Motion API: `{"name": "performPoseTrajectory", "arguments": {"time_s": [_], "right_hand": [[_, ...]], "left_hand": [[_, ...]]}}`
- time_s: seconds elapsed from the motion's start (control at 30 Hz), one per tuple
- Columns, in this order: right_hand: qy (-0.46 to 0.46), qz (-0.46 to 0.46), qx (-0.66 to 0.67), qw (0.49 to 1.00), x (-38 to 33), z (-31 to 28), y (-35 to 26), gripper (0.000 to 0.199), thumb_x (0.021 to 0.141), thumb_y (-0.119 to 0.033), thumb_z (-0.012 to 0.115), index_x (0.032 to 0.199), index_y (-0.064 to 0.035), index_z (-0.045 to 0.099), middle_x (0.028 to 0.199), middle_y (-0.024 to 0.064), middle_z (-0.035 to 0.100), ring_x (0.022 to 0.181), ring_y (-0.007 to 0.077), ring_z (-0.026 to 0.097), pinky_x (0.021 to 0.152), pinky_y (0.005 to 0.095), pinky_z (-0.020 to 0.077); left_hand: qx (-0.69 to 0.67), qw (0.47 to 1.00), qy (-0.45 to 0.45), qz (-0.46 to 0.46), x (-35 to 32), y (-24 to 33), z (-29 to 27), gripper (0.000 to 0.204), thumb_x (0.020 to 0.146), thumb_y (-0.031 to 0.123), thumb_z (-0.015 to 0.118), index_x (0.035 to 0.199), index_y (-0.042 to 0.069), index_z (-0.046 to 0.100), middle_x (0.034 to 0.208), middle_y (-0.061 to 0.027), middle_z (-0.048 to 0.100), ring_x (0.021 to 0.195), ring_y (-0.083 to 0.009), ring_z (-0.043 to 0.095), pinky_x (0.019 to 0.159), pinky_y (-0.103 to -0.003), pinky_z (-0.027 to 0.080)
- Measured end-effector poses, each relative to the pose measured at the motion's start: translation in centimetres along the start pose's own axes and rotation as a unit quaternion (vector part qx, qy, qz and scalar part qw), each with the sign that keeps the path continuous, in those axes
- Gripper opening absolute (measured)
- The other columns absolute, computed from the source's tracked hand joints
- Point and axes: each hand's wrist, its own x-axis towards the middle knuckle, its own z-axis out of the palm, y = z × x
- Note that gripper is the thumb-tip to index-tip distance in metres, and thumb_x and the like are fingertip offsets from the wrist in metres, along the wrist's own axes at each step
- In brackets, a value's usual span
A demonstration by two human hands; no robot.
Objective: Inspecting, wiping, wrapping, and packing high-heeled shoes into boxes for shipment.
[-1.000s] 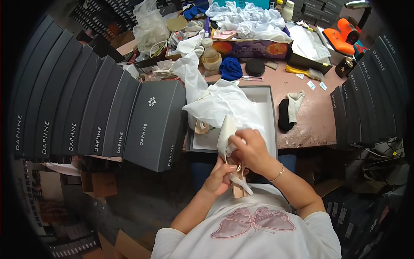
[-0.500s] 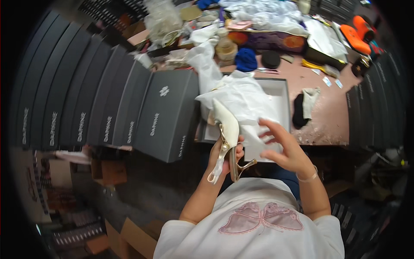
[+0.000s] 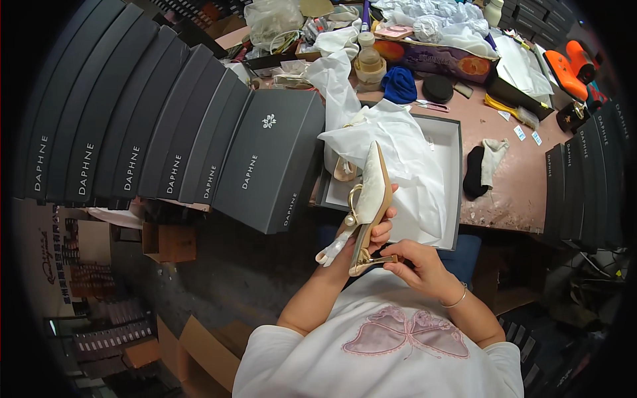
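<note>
A cream high-heeled shoe, with a pointed toe, a gold trim with a pearl and a strap in clear wrap, is tilted on its side above my lap, toe pointing away. My left hand is wrapped round its sole and middle. With thumb and fingers, my right hand pinches the thin gold heel. Just beyond lies an open grey shoebox with white tissue paper spread over it. A beige, rounded item shows partly from under the tissue; I cannot tell what it is.
Dark grey shoeboxes stand in a row at left, and more boxes at right. On the pink table are a black-and-white cloth, a yellow brush, a blue cloth and a round black tin.
My right hand, earlier open and apart from the shoe, has come down and in to grip its heel. The shoe has turned slightly, showing more sole; the view has shifted a little.
</note>
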Motion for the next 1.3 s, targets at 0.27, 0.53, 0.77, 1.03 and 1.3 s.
{"name": "performPoseTrajectory", "arguments": {"time_s": [0.27,0.53,0.77,1.03,1.3], "right_hand": [[0.027,-0.01,-0.034,0.999,-0.5,0.1,0.2,0.02,0.085,-0.01,0.069,0.103,-0.0039,0.064,0.08,0.0096,0.061,0.066,0.0214,0.059,0.063,0.0307,0.0482],[0.024,0.041,0.0,0.999,-0.4,-7.5,-1.4,0.028,0.087,-0.018,0.068,0.11,-0.0023,0.063,0.09,0.0084,0.065,0.072,0.0158,0.061,0.067,0.03,0.0504],[0.41,0.211,-0.253,0.851,-1.4,-26.7,13.0,0.024,0.086,-0.021,0.067,0.092,0.0018,0.062,0.081,0.0176,0.067,0.07,0.0245,0.066,0.06,0.0337,0.0509],[0.399,0.306,-0.392,0.77,3.7,-30.1,22.3,0.034,0.078,-0.034,0.071,0.091,-0.0036,0.064,0.09,0.0195,0.068,0.089,0.0372,0.065,0.076,0.0447,0.0505],[0.416,0.078,-0.026,0.906,8.0,-31.7,13.9,0.011,0.092,-0.015,0.062,0.091,-0.0045,0.059,0.081,-0.0023,0.059,0.074,0.0045,0.05,0.069,0.0201,0.0403]], "left_hand": [[0.088,0.994,0.059,-0.028,0.0,0.7,0.2,0.088,0.088,0.066,0.04,0.137,-0.008,0.037,0.097,-0.0179,0.06,0.066,-0.0188,0.058,0.055,-0.028,0.049],[0.159,0.979,0.097,0.085,-1.6,-1.6,1.3,0.077,0.085,0.058,0.059,0.127,-0.005,0.044,0.11,-0.0103,0.055,0.08,-0.0173,0.059,0.078,-0.035,0.053],[0.299,0.944,0.066,0.12,1.4,-1.4,3.4,0.079,0.083,0.056,0.065,0.126,-0.007,0.043,0.106,-0.0068,0.051,0.071,-0.0119,0.051,0.071,-0.032,0.048],[0.285,0.946,0.081,0.128,2.0,-1.7,2.2,0.074,0.084,0.056,0.063,0.13,0.001,0.042,0.113,-0.0151,0.052,0.074,-0.0157,0.058,0.071,-0.036,0.054],[0.237,0.962,0.037,0.129,2.1,0.8,1.6,0.074,0.087,0.057,0.058,0.141,0.013,0.034,0.12,-0.0155,0.051,0.079,-0.0165,0.057,0.073,-0.034,0.05]]}}
